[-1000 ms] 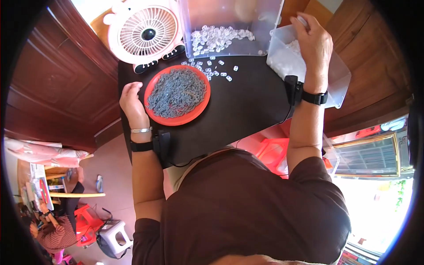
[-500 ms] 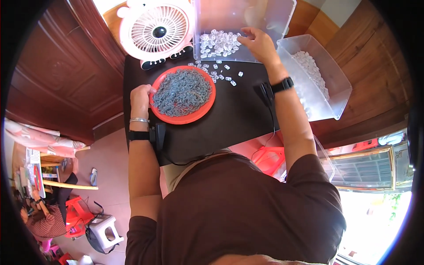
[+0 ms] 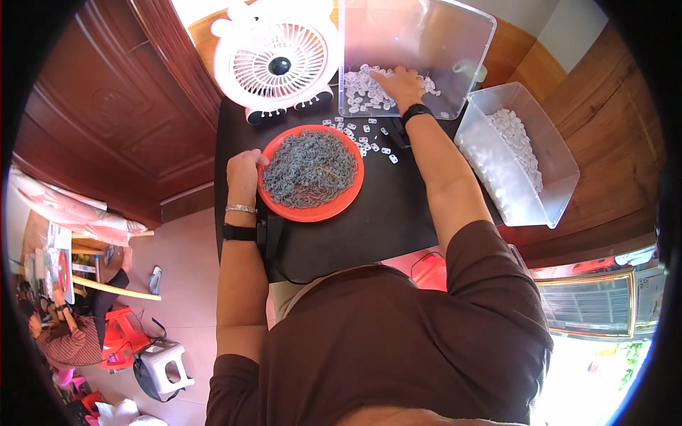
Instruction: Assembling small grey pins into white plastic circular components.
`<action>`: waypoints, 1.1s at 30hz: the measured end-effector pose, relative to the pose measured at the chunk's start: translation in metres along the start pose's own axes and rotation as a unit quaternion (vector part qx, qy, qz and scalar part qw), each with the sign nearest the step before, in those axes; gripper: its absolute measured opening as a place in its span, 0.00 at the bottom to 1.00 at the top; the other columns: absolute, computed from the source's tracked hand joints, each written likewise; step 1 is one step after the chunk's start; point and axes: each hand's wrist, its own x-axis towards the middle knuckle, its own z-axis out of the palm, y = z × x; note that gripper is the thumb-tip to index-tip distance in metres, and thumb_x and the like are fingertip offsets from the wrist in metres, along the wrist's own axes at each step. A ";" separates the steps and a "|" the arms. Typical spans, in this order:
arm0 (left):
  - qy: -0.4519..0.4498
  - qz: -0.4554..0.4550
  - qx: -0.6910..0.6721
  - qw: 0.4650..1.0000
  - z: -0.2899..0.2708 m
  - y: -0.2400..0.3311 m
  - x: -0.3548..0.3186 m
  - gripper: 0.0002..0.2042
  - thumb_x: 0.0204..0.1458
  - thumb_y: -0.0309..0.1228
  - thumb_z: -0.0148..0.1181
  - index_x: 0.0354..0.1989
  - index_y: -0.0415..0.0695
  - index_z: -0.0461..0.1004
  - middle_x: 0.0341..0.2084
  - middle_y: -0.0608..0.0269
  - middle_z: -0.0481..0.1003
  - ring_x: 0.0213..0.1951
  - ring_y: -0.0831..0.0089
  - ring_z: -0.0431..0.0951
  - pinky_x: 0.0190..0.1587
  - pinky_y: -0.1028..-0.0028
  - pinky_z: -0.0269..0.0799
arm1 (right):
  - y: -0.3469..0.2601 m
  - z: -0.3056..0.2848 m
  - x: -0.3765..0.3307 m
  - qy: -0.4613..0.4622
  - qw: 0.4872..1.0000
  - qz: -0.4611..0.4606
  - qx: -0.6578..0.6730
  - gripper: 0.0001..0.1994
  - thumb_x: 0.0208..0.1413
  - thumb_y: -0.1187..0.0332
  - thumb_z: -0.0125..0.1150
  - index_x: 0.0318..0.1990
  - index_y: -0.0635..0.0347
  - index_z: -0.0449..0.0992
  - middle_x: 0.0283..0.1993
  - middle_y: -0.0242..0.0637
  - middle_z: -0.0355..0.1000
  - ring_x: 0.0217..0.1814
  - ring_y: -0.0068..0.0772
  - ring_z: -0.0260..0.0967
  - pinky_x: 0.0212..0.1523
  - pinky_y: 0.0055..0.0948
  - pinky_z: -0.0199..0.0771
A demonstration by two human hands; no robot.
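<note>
My left hand (image 3: 244,174) grips the left rim of a round red plate (image 3: 312,214), its thumb over the edge. Heaped on the plate are many small, slim grey pieces (image 3: 305,167) that resemble screws; their exact kind is too small to tell. Inside a large clear plastic bin (image 3: 415,35), my right hand (image 3: 402,86) reaches with fingers spread over a pile of small white plastic pieces with holes (image 3: 362,91). Its fingertips touch the pile, partly hidden among the pieces. More such white pieces (image 3: 373,147) lie scattered on the dark table between plate and bin.
A pink-and-white fan (image 3: 279,65) stands behind the plate. Right of the large bin, a second clear bin (image 3: 550,213) holds white pieces. The dark table (image 3: 355,245) ends near my body. At far left another person (image 3: 71,341) sits near a grey-white stool (image 3: 168,366).
My right hand has gone from above the bin's right side down into the white pieces, its fingers spreading. White pieces have shifted rightward in the bin. The whole view has shifted slightly.
</note>
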 end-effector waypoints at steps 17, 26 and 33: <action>0.007 -0.039 0.045 0.998 0.001 0.004 0.004 0.15 0.47 0.37 0.52 0.16 0.41 0.77 0.19 0.61 0.76 0.26 0.69 0.74 0.35 0.70 0.66 | 0.002 -0.007 -0.072 -0.025 0.963 -0.247 -0.107 0.16 0.53 0.58 0.47 0.42 0.57 0.74 0.48 0.50 0.68 0.52 0.54 0.65 0.52 0.48 0.67; 0.025 -0.030 0.023 0.999 0.000 -0.006 0.010 0.15 0.48 0.35 0.52 0.16 0.38 0.76 0.20 0.59 0.77 0.27 0.68 0.75 0.36 0.71 0.67 | 0.008 -0.040 -0.133 -0.074 0.931 -0.351 -0.069 0.13 0.50 0.59 0.53 0.37 0.56 0.76 0.43 0.46 0.70 0.49 0.50 0.67 0.49 0.44 0.68; 0.025 -0.037 0.011 0.999 0.000 -0.002 0.008 0.15 0.48 0.34 0.52 0.15 0.38 0.75 0.19 0.60 0.76 0.27 0.70 0.74 0.36 0.72 0.66 | 0.039 -0.038 -0.067 0.035 0.945 -0.326 0.024 0.18 0.47 0.53 0.57 0.42 0.52 0.76 0.46 0.45 0.71 0.50 0.48 0.67 0.52 0.40 0.67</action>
